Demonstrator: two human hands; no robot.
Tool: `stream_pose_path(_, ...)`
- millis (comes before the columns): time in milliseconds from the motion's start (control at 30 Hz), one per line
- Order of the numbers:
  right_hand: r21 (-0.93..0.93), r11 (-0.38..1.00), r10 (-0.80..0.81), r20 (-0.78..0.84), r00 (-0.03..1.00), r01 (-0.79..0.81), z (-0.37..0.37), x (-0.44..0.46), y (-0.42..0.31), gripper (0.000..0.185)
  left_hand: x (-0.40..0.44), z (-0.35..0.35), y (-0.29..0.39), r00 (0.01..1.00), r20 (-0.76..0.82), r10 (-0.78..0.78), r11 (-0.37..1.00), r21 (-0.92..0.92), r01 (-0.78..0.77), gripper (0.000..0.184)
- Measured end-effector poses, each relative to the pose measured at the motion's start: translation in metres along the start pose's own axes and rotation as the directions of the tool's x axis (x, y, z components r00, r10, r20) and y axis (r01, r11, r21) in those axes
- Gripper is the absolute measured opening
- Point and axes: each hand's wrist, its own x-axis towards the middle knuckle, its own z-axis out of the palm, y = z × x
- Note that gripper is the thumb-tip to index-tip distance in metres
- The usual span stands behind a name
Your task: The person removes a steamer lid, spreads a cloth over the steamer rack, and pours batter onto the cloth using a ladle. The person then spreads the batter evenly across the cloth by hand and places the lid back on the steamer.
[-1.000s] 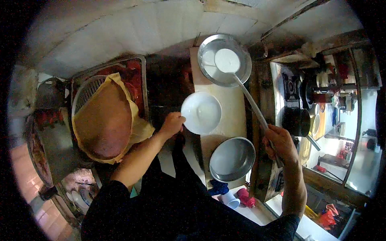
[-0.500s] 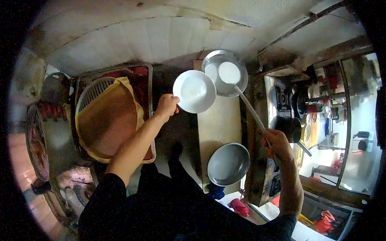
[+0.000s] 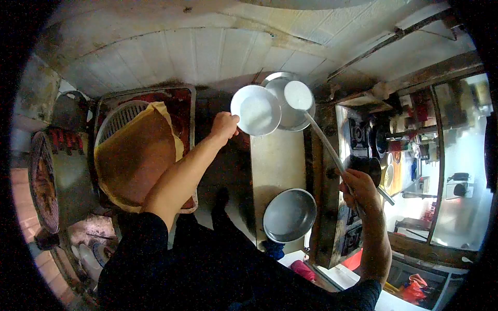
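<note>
My left hand [image 3: 225, 127] grips the near-left rim of a white bowl [image 3: 255, 110], which has something pale and whitish inside. Closed round the long handle of a ladle [image 3: 329, 146] is my right hand [image 3: 360, 188]. The ladle's cup holds a white liquid and hangs over a wide metal basin [image 3: 296, 122]. To the right, the white bowl covers part of that basin's rim in my view. What lies in the basin is partly hidden by the bowl and ladle.
A second metal basin [image 3: 289, 215] sits nearer me on the pale board [image 3: 275, 160]. At left, a large tray [image 3: 193, 135] holds a ribbed round basket and a brown cloth-like sheet [image 3: 135, 160]. Gas burners [image 3: 359, 127] stand on the right, and a tiled wall rises behind.
The white bowl in my left hand has shifted a little right and up, closer to the ladle, and overlaps more of the basin. My right hand keeps the ladle over the basin.
</note>
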Motion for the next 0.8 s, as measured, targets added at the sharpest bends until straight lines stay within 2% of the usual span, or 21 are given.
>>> stream_pose_path(167, 0.043, 0.998, 0.044, -0.074, 0.996, -0.041, 0.010, -0.031, -0.029, 0.029, 0.010, 0.015, -0.001, 1.000, -0.017, 0.001, 0.999, -0.050, -0.002, 0.025)
stream_pose_path(233, 0.061, 0.996, 0.065, -0.080, 0.995, -0.060, 0.009, -0.041, -0.033, 0.030, 0.014, 0.019, 0.000, 1.000, -0.010, 0.008, 0.999, 0.044, -0.008, 0.026)
stream_pose_path(333, 0.009, 0.999, 0.053, -0.102, 0.993, -0.052, 0.004, -0.053, -0.033, 0.030, 0.014, 0.026, 0.005, 1.000, -0.029, -0.008, 1.000, 0.029, 0.008, 0.027)
stream_pose_path(400, -0.144, 0.983, 0.103, -0.100, 0.990, -0.117, 0.000, -0.059, -0.030, 0.031, 0.015, 0.031, 0.006, 1.000, -0.017, 0.001, 1.000, 0.012, -0.001, 0.027)
stream_pose_path(433, -0.146, 0.983, 0.100, -0.099, 0.990, -0.114, -0.007, -0.058, -0.017, 0.031, 0.016, 0.032, 0.004, 1.000, -0.006, 0.009, 1.000, -0.004, -0.009, 0.027)
stream_pose_path(467, -0.293, 0.945, -0.157, -0.019, 0.987, 0.144, -0.017, -0.053, 0.006, 0.030, 0.018, 0.033, 0.002, 1.000, -0.009, 0.010, 1.000, -0.006, -0.010, 0.027)
stream_pose_path(533, -0.409, 0.822, -0.392, 0.098, 0.915, 0.396, -0.016, -0.056, 0.025, 0.030, 0.018, 0.035, 0.002, 0.999, 0.026, 0.029, 0.999, -0.028, -0.029, 0.028)
stream_pose_path(567, -0.453, 0.772, -0.457, 0.092, 0.885, 0.446, -0.012, -0.060, 0.031, 0.029, 0.015, 0.034, 0.003, 0.999, 0.021, 0.031, 0.999, -0.030, -0.030, 0.028)
stream_pose_path(633, -0.497, 0.713, -0.524, 0.093, 0.847, 0.496, -0.007, -0.063, 0.039, 0.028, 0.006, 0.032, 0.008, 1.000, 0.014, 0.026, 0.999, -0.026, -0.025, 0.028)
stream_pose_path(667, -0.497, 0.692, -0.516, 0.166, 0.840, 0.523, -0.008, -0.061, 0.045, 0.028, 0.000, 0.030, 0.011, 1.000, -0.006, 0.015, 1.000, -0.022, -0.015, 0.028)
stream_pose_path(767, -0.416, 0.789, -0.386, 0.236, 0.892, 0.452, 0.014, -0.082, 0.024, 0.023, -0.014, 0.015, 0.011, 1.000, 0.000, -0.003, 1.000, 0.009, 0.003, 0.028)
stream_pose_path(800, -0.364, 0.812, -0.415, 0.187, 0.890, 0.456, 0.025, -0.086, 0.021, 0.020, -0.018, 0.013, 0.009, 0.999, -0.029, -0.030, 1.000, -0.008, 0.030, 0.028)
